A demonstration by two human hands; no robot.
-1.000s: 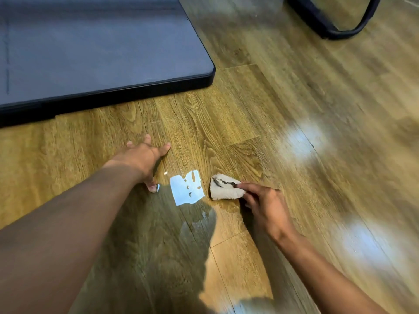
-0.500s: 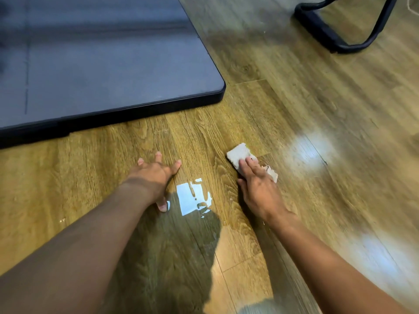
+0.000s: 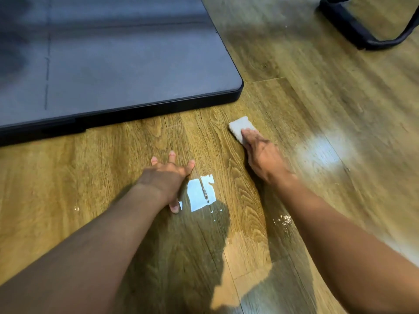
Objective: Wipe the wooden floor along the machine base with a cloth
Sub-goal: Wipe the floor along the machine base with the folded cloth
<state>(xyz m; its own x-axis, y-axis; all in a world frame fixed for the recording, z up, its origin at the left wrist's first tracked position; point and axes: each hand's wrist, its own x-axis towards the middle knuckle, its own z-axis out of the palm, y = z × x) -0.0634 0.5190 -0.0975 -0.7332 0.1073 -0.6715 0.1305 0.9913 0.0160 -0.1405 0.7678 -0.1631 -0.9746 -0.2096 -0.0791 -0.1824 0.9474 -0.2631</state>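
1. While the right hand [image 3: 260, 155] lies flat with its fingers straight, it presses down on the near end of the cloth [image 3: 238, 128]; it does not curl round it.
2. That cloth, a small pale folded pad, sits on the wooden floor [image 3: 317, 105] near the rounded corner of the machine base [image 3: 113, 64], a little apart from its dark edge.
3. To the left, the left hand [image 3: 167, 177] rests palm down on the boards with fingers spread and thumb out, holding nothing.
4. Just beside the left thumb, between the two forearms, a wet patch [image 3: 201, 193] shines bright with reflected light, and small droplets lie near it.
5. Well apart, at the upper right, a black tubular frame [image 3: 362, 37] stands on the floor.
6. Both forearms reach in from the bottom edge.
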